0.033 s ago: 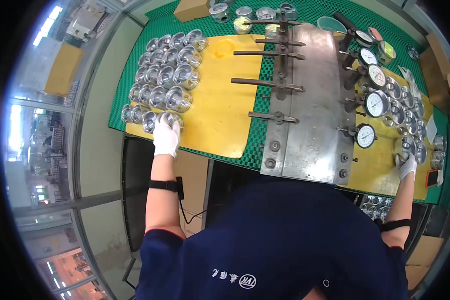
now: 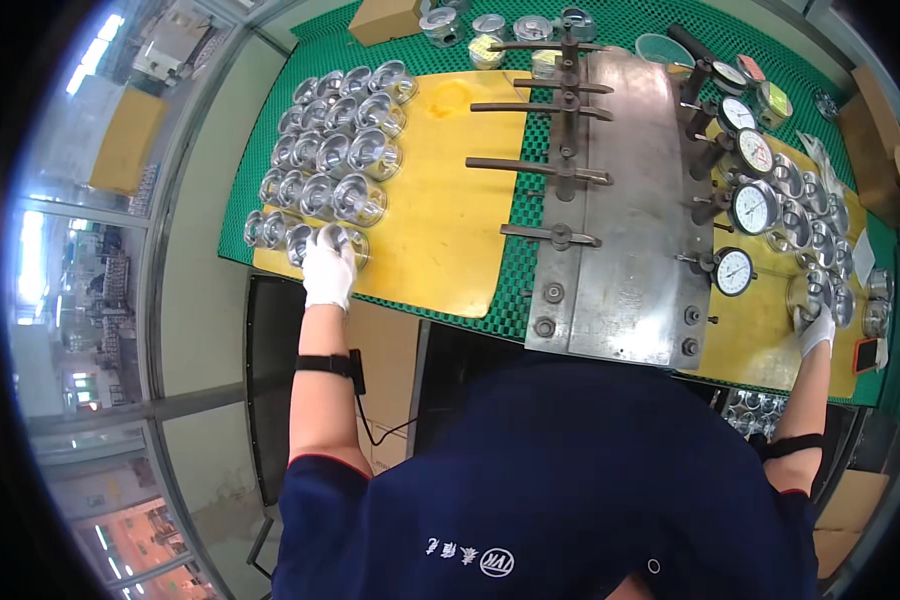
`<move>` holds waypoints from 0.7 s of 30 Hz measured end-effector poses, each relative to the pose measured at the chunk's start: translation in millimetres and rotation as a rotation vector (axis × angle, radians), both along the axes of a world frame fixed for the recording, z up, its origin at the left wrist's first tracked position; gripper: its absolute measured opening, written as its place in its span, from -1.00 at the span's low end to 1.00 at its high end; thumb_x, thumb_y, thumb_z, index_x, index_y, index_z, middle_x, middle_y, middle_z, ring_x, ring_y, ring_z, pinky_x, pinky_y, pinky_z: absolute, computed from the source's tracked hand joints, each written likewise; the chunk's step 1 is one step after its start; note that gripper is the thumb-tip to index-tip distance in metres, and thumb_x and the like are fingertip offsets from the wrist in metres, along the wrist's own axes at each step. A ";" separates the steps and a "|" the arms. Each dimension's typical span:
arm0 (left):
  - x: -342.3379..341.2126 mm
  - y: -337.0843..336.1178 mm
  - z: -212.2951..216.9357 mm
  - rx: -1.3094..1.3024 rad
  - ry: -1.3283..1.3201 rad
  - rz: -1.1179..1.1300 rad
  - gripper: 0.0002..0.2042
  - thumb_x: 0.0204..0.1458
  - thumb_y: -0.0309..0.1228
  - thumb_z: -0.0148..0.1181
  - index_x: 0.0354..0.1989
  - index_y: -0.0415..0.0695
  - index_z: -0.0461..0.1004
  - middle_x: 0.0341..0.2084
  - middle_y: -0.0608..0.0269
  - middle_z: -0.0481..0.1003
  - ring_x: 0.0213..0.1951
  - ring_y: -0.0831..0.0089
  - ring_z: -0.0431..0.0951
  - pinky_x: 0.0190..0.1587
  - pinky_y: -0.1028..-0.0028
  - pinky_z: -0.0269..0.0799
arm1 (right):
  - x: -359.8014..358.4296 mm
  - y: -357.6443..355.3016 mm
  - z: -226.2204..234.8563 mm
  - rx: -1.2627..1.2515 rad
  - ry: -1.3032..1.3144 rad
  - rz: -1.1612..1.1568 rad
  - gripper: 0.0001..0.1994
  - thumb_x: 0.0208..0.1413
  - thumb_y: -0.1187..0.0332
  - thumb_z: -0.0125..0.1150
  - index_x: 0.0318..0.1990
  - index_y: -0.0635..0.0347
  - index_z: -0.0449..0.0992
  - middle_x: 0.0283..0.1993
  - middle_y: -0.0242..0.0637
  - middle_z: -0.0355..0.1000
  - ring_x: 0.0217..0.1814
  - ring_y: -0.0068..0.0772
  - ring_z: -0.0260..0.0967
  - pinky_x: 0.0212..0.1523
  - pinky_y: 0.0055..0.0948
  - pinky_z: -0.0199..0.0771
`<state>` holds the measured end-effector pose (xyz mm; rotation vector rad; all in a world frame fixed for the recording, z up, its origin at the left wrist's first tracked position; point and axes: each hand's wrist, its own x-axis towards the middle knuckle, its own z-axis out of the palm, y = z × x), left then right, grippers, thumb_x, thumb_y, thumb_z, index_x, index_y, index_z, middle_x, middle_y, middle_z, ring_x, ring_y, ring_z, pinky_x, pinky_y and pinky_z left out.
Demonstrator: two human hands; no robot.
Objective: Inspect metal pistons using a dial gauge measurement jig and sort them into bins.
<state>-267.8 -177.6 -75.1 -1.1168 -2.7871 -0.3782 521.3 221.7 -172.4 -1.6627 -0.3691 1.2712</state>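
My left hand [image 2: 329, 268], in a white glove, is at the near end of several rows of shiny metal pistons on the left yellow mat. Its fingers are curled onto the front piston [image 2: 355, 243] of the nearest row and partly cover it. Far to the right, my gloved right hand [image 2: 816, 330] grips the near side of another piston [image 2: 816, 288], at the front of a second group. Its fingertips are partly hidden. Between the hands stands a steel plate fixture [image 2: 635, 200] with clamp bars [image 2: 540, 167] and dial gauges [image 2: 753, 208].
The yellow mat [image 2: 450, 220] lies on green perforated matting [image 2: 260, 165]. Jars and parts [image 2: 440, 27] line the back edge. Cardboard boxes [image 2: 385, 20] stand at the back left and far right. An orange-edged device [image 2: 865, 355] lies beside the right hand.
My left hand has shifted slightly left against the front piston, showing a little more of it. The whole view has moved a few pixels. My right hand stays at its piston.
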 end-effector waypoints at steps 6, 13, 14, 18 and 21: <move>-101.7 -6.2 -21.4 -0.320 -0.116 0.083 0.03 -0.19 -0.22 0.37 0.47 -0.03 -0.17 0.42 -0.19 -0.06 0.34 -0.07 0.19 0.35 0.18 0.18 | -17.9 -30.1 -6.2 0.165 -0.196 -0.010 -0.64 0.29 0.23 0.03 0.13 0.26 0.36 0.17 -0.08 0.27 0.03 -0.07 0.44 -0.03 -0.19 0.64; -124.0 8.8 -33.2 -0.304 -0.199 -0.057 0.20 -0.29 -0.18 0.50 0.48 -0.08 -0.29 0.42 -0.23 -0.12 0.36 -0.05 0.16 0.36 0.28 0.19 | -50.0 -127.8 22.7 0.134 -0.125 -0.050 -0.45 0.28 0.24 0.07 0.33 0.30 0.12 0.31 -0.02 0.11 0.20 0.06 0.33 0.11 -0.18 0.56; -121.5 13.1 -29.7 -0.244 -0.186 -0.138 0.19 -0.28 -0.18 0.49 0.47 -0.09 -0.29 0.35 -0.25 0.06 0.30 -0.08 0.25 0.32 0.24 0.25 | -39.2 -138.6 17.6 0.137 -0.133 -0.058 -0.45 0.28 0.24 0.07 0.33 0.30 0.12 0.31 -0.02 0.11 0.20 0.06 0.33 0.11 -0.18 0.56; -94.7 31.7 -7.0 -0.323 -0.242 -0.066 0.14 -0.25 -0.18 0.48 0.46 -0.13 -0.22 0.22 -0.24 0.24 0.21 -0.11 0.35 0.26 0.20 0.31 | -4.8 -165.1 2.4 0.156 -0.004 -0.291 -0.45 0.27 0.28 0.09 0.30 0.36 0.08 0.27 0.03 0.10 0.17 0.13 0.34 0.11 -0.11 0.57; -91.2 22.0 -16.7 -0.184 -0.162 -0.136 -0.04 -0.17 -0.15 0.43 0.42 -0.03 -0.01 0.11 -0.24 0.34 0.08 -0.14 0.45 0.15 0.15 0.41 | 10.9 -168.0 -0.9 0.159 0.017 -0.314 -0.47 0.27 0.31 0.08 0.27 0.39 0.09 0.24 0.06 0.10 0.14 0.17 0.35 0.08 -0.06 0.61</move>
